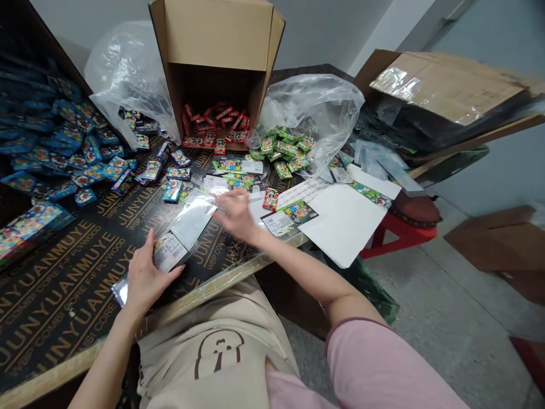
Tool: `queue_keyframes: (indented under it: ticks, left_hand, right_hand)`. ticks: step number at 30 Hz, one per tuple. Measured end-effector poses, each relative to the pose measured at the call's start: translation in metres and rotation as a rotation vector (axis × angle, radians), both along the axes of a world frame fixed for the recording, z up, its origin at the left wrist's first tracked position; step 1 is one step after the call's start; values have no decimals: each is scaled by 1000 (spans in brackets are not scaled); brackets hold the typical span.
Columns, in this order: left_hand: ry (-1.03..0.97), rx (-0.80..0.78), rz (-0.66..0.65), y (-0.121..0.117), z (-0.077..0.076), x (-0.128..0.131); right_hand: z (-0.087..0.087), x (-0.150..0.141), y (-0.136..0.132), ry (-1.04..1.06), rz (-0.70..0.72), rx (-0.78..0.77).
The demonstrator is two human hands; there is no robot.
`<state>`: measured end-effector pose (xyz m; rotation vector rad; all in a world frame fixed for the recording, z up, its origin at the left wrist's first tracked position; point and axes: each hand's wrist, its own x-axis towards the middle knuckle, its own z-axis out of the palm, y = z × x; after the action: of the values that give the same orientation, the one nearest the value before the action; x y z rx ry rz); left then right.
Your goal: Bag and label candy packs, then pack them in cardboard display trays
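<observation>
A clear plastic bag (192, 218) with a printed label card (170, 250) at its near end lies on the dark plywood table. My left hand (145, 275) rests at that near end, thumb and index finger spread around the card. At the bag's far end is my right hand (237, 215), its fingers bent and smeared by motion; whether they grip the film I cannot tell. Just beyond the bag sits a small blue box (172, 191). A small red box (270, 199) and another labelled card (289, 218) lie right of my right hand.
Blue boxes (63, 136) are heaped at left. An upright carton (219, 42) holds red boxes (217, 122); green boxes (285, 149) spill from a plastic sack (323, 99). White sheets (347, 218) overhang the table's right edge. A red stool (400, 233) stands beyond.
</observation>
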<state>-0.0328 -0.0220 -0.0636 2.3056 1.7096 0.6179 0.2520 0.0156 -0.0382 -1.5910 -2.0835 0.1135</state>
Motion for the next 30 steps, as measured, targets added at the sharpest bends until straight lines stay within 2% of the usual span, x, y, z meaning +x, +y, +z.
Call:
queue_keyframes:
  ticks: [1,3,5,7,9,11,13,15,16,18,20,21,23,25,27,30]
  left_hand:
    - [49,-9,-8,1,-3,-6]
    - [148,-31,-32,0,-10,-19]
    - [220,-46,-50,-4,-18,-31]
    - [246,-44,-66,-8,-25,-38]
    - [250,-42,-79,-11,-28,-43]
    - [255,-49,-63,-12,-26,-48]
    - [233,-51,-19,-11,-21,-54]
    - [125,-27,40,-11,-10,-58]
    - [31,-8,76,-11,-3,-57]
    - [-214,7,156,-13,14,-49]
    - [-470,-84,212,-15,32,-32]
    - [-591,-205,195,-17,40,-21]
    - [-758,-585,67,-20,53,0]
    - [-777,-944,-117,-25,58,15]
    - [-818,-1060,-152,-29,57,21]
    - [-1005,-909,58,-34,52,17]
  right_hand:
    - [0,28,14,23,-241,27]
    - [-3,89,40,8,-621,5]
    - [-10,142,58,-46,-875,-79]
    - [-20,179,68,-92,-973,-179]
    - [-28,197,71,-114,-968,-255]
    - [-31,202,71,-111,-932,-277]
    - [-27,198,64,-86,-901,-226]
    - [-15,184,51,-17,-819,-111]
    - [-7,172,41,44,-728,-51]
    - [10,139,18,217,-422,9]
    - [25,96,-7,405,-2,-85]
    - [32,73,-18,471,212,-182]
    - [42,30,-35,534,582,-388]
    - [46,-3,-43,539,822,-539]
    - [43,-26,-44,555,872,-548]
    - [32,-49,-41,593,713,-345]
